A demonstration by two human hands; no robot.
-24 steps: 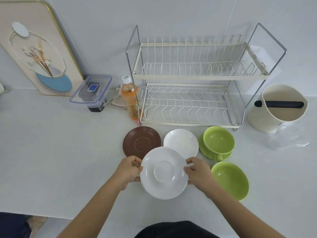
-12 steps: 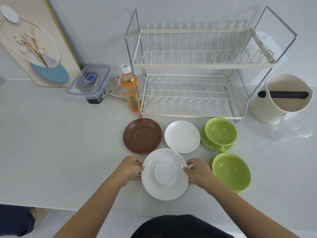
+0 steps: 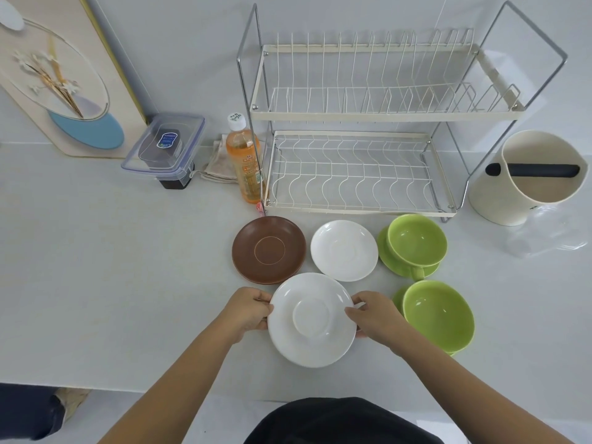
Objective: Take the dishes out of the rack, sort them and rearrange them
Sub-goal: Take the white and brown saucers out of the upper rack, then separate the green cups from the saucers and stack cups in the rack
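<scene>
A large white saucer (image 3: pixel 312 318) sits low over the counter in front of me. My left hand (image 3: pixel 246 312) grips its left rim and my right hand (image 3: pixel 373 315) grips its right rim. Behind it lie a brown saucer (image 3: pixel 269 249) and a smaller white saucer (image 3: pixel 344 249). To the right, a green cup on a green saucer (image 3: pixel 415 245) stands in front of the rack, and a second green cup on a saucer (image 3: pixel 439 315) stands nearer to me. The two-tier wire dish rack (image 3: pixel 358 116) holds no dishes.
An orange drink bottle (image 3: pixel 245 161) stands at the rack's left corner, next to a folded cloth (image 3: pixel 217 161) and a clear lidded box (image 3: pixel 166 145). A cream bin with a black bar (image 3: pixel 528 177) is at the right. A decorated board (image 3: pixel 61 75) leans on the wall.
The large white saucer has come slightly toward me and lower, still held by both hands. The view has tilted so the rack and dishes appear lower in the frame.
</scene>
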